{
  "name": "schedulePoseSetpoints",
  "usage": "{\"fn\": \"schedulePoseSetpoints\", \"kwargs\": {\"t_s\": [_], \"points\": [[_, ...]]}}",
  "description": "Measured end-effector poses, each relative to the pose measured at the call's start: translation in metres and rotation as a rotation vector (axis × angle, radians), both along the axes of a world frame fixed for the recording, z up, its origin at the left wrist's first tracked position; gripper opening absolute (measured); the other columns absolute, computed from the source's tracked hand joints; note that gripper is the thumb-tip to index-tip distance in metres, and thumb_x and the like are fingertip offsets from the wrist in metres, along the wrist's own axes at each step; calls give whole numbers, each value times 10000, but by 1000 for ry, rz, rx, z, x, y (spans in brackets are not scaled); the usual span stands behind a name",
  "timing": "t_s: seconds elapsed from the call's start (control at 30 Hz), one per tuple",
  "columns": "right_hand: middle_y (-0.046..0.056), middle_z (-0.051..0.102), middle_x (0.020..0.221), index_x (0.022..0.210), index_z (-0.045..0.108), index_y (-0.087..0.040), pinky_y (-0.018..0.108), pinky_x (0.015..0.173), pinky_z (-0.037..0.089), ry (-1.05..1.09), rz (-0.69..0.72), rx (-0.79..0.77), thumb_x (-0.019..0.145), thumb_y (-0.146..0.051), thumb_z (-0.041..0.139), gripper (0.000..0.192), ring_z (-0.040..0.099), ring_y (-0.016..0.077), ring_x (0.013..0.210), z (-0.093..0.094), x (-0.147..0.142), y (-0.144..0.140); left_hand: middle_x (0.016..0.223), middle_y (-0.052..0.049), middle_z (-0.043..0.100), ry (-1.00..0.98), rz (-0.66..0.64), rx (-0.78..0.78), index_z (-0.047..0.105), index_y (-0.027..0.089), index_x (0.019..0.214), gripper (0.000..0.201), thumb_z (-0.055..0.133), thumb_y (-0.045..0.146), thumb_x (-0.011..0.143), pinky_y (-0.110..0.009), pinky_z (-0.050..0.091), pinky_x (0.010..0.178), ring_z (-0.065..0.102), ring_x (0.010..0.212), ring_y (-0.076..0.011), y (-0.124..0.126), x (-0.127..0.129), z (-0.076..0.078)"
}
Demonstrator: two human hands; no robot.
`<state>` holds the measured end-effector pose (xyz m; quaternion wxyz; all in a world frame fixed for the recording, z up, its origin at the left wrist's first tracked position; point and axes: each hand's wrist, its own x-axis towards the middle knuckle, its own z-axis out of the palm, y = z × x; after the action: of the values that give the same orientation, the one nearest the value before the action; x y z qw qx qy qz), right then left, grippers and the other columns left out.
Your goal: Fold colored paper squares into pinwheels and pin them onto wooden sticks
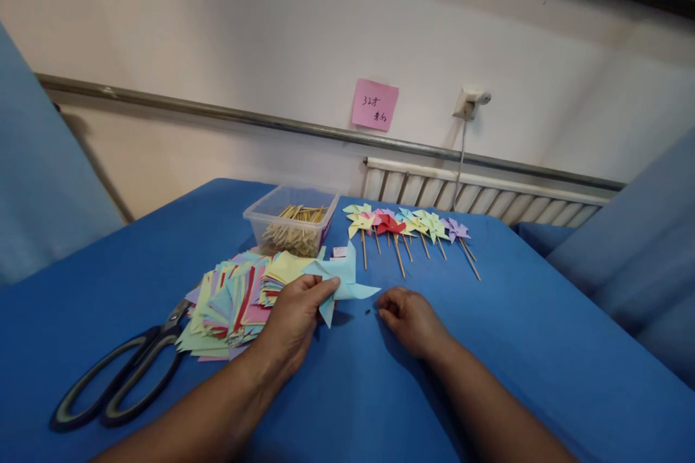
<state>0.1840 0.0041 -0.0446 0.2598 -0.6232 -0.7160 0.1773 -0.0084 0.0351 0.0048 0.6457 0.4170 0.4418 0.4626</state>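
While left fingers pinch one pinwheel, right fingers curled, grip unclear, one box

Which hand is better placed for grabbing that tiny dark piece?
Probably the right hand: it's nearer the tiny dark piece, while the left hand grips the light-blue paper pinwheel.

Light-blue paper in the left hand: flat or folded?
Folded: the light-blue paper in the left hand has a pinwheel shape, with pointed blades sticking out.

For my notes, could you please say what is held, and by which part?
The left hand pinches a blue pinwheel by its left side; right hand, unclear.
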Motion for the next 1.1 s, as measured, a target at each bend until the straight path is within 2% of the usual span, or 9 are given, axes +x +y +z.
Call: {"fn": "schedulePoseSetpoints", "kwargs": {"t_s": [0.17, 0.3, 0.43, 0.57, 0.7, 1.1], "points": [[40, 630, 823, 834, 633, -191, 252, 670, 382, -97, -82, 15, 779, -265, 579, 107, 574, 170, 766, 5, -17, -6, 516, 30, 557, 47, 9, 10, 554, 155, 622, 251, 696, 361, 651, -216, 366, 470, 514, 464, -105, -2, 2, -5], [51, 627, 851, 813, 630, -191, 260, 668, 366, -281, -81, 23, 802, -285, 542, 129, 580, 180, 793, 8, -27, -5, 569, 9, 597, 60, -22, 30, 572, 151, 664, 247, 687, 369, 666, -228, 390, 504, 557, 519, -126, -2, 2, -9], [49, 622, 823, 776, 629, -192, 263, 624, 351, -355, -69, 39, 835, -264, 483, 173, 582, 174, 746, 10, -28, -6, 572, 12, 594, 61, -30, 37, 569, 154, 669, 230, 687, 351, 674, -232, 397, 518, 553, 526, -125, -1, 2, -11], [53, 618, 831, 797, 641, -196, 266, 631, 356, -346, -57, 65, 845, -284, 472, 197, 583, 178, 748, 10, -31, -7, 590, 7, 605, 43, -27, 44, 584, 153, 678, 215, 696, 335, 665, -231, 406, 532, 553, 545, -126, -1, 2, -13], [64, 620, 844, 838, 643, -193, 279, 662, 362, -310, -109, 53, 827, -343, 504, 204, 583, 197, 782, 9, -36, -5, 612, 0, 618, 34, -27, 54, 600, 151, 687, 204, 701, 327, 660, -232, 415, 551, 558, 565, -128, 0, 2, -15], [68, 622, 832, 822, 612, -180, 268, 632, 337, -342, -118, 68, 853, -223, 443, 177, 578, 183, 757, 8, -38, -4, 608, -11, 634, 49, -30, 49, 617, 145, 679, 213, 708, 335, 645, -230, 421, 545, 569, 562, -135, -1, 4, -16]]}}
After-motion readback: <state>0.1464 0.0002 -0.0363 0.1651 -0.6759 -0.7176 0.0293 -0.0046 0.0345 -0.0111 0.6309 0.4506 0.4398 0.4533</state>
